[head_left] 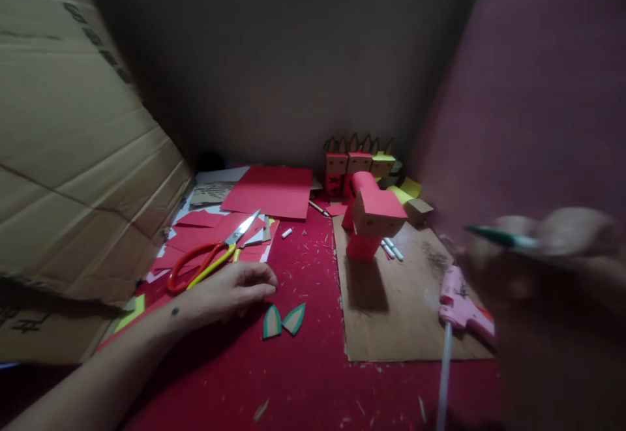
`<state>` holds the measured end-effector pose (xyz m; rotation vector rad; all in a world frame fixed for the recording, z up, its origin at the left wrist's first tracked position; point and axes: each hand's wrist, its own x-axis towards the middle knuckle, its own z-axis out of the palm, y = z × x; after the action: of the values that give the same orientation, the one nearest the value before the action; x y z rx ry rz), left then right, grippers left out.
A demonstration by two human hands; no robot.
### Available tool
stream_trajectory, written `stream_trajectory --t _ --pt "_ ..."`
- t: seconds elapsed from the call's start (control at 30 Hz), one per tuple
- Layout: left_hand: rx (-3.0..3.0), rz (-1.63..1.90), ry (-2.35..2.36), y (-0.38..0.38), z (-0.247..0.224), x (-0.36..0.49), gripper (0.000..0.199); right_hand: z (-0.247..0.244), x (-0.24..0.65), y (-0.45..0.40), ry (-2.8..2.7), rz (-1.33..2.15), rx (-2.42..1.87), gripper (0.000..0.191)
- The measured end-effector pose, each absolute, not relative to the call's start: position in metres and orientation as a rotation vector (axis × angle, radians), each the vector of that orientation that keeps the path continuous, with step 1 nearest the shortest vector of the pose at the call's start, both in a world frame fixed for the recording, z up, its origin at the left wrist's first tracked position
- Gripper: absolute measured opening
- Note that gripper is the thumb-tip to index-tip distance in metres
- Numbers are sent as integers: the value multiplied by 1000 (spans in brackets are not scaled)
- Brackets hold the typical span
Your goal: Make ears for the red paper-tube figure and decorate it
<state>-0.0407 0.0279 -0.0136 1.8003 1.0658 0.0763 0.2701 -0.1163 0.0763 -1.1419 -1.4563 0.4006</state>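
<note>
My left hand rests on the red tabletop, its fingers curled in and closed, with nothing visible in them. Just right of it lie two pointed ear-shaped cardboard pieces with green edges. Scissors with red and yellow handles lie behind that hand on red paper. At the far right, blurred by motion, my right hand holds a green-tipped marker pointing left. A figure with a red tube body and a box head stands on a cardboard sheet between the hands.
A pink glue gun with a glue stick lies on the sheet's right side. Several eared figures stand at the back. Red paper is piled back left. A tall cardboard panel borders the left; a purple surface rises right.
</note>
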Motion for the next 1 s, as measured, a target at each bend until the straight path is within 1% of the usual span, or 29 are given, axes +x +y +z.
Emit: stream_trajectory --t 0.03,0.1,0.17,0.23,0.3,0.4,0.5,0.63,0.67,0.7,0.77,0.87,1.0 --pt "1795 82 1072 28 -13 -41 36 73 261 -116 -1426 509 -1012 22" --pt "1806 97 1087 26 -11 -42 36 61 248 -115 -1450 552 -1037 13" --pt "1855 122 1102 25 -6 -41 35 47 243 -114 -1585 483 -1148 20" --pt "1930 156 1100 24 -1 -40 32 33 243 -114 -1778 418 -1182 23" --pt "2031 173 1089 22 3 -37 29 20 246 -116 -1838 443 -1272 24" --pt "2223 143 1077 20 9 -32 27 5 252 -120 -1697 577 -1404 17" --pt "2357 134 1041 18 19 -26 25 -5 260 -124 -1545 687 -1368 11" --pt "2533 178 1120 28 35 -19 25 -4 267 -124 -1511 876 -1318 11" --pt "2568 195 1201 36 37 -17 24 -1 265 -121 -1524 903 -1328 11" --pt "2586 204 1294 45 37 -15 23 3 263 -118 -1480 858 -1352 10" --pt "2588 206 1380 65 33 -9 22 13 254 -109 -1486 827 -1316 12" --pt "2594 190 1438 90 17 3 22 26 238 -93 -1599 876 -1176 14" --pt "2625 187 1460 102 1 17 17 26 226 -80 -1613 884 -1077 14"
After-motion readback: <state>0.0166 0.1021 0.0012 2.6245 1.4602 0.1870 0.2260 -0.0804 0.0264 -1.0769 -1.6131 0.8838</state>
